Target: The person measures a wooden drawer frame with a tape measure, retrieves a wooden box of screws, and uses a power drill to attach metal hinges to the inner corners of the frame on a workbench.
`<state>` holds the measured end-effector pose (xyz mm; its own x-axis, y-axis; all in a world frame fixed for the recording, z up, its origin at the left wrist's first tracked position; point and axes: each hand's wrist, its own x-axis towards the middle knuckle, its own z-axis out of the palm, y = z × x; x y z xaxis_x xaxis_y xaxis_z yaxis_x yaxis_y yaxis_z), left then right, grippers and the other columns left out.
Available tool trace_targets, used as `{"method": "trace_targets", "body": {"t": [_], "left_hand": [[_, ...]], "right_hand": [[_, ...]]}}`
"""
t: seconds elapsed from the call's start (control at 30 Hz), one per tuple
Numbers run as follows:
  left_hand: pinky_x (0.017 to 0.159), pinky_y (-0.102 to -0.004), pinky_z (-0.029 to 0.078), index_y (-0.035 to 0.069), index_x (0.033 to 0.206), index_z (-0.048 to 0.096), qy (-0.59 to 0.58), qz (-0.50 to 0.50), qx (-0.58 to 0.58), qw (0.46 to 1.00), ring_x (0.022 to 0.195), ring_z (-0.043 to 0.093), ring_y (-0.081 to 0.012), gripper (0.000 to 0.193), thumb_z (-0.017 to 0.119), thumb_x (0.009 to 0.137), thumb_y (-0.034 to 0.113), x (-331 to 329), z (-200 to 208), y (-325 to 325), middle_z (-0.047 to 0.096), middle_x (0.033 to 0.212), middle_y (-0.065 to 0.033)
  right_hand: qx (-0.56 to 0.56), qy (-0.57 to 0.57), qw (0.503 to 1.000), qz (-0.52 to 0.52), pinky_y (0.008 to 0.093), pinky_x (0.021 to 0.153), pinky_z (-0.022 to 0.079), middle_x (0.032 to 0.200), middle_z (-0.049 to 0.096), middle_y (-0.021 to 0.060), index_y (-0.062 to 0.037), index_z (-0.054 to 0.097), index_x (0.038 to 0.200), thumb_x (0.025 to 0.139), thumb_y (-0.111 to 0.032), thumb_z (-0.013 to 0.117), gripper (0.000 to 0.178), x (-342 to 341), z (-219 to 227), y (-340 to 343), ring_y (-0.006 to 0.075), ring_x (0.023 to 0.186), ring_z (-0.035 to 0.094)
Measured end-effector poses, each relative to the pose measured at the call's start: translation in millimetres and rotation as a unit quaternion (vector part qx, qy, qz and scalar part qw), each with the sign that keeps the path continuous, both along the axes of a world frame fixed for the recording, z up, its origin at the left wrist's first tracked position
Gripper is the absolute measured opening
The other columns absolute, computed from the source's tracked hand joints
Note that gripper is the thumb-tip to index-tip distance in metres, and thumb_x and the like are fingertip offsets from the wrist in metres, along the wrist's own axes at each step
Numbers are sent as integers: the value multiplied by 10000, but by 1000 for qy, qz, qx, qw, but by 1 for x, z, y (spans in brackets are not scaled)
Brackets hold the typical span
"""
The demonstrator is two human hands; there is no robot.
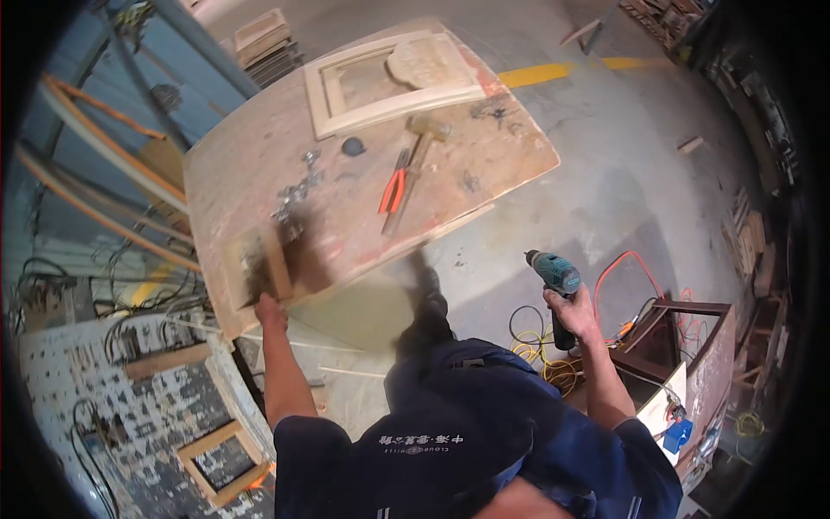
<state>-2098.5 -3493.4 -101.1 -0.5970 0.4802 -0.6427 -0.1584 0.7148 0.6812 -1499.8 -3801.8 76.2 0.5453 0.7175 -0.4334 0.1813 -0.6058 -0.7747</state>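
My right hand (572, 313) is wrapped round the grip of a teal and black cordless drill (553, 273), held out over the floor to the right of the table, its chuck pointing away and to the left. At the near left corner of the worktable (363, 195), my left hand (271, 312) is closed at the near edge of a shallow wooden box (278, 264). Small dark pieces, too blurred to name, lie in the box. My left fingertips are partly hidden.
On the table lie a mallet (430, 130), red-handled pliers (393, 190), scattered metal hardware (298, 190), a dark round object (353, 146) and a wooden frame (322, 108). A perforated bench (95, 363) stands left; cables (553, 363) and a dark open-framed cabinet (705, 337) lie right.
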Motion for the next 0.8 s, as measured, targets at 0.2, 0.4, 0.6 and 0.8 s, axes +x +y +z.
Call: {"method": "trace_targets", "body": {"t": [0.2,0.4,0.6,0.8], "left_hand": [[345,-362,280,116,817,557,-39,16,17,999,368,409,-199,328,550,882,438,9,-7,24,425,560,-44],[761,-364,490,-17,870,644,214,-307,150,915,821,589,-208,345,734,895,315,163,19,-15,648,840,-114],[795,-443,502,44,996,639,340,-513,224,756,908,614,-339,437,836,763,356,388,80,88,621,999,-171],[968,-430,516,9,1163,539,426,-607,-85,665,1135,590,-379,629,816,765,411,472,50,143,565,1208,-216]], "right_hand": [[27,26,999,17,306,732,521,926,656,30,-18,622,1138,855,-104,709,309,41,15,90,123,811,613],[35,55,997,32,302,734,518,926,660,29,-13,626,1117,864,-111,703,282,89,10,169,125,810,611],[4,55,987,152,312,804,531,964,672,34,-7,619,1172,880,-76,721,317,162,7,255,130,859,613],[68,115,961,241,321,1073,431,1363,587,98,-11,388,1508,849,-55,740,748,294,-26,298,160,1255,547]]}}
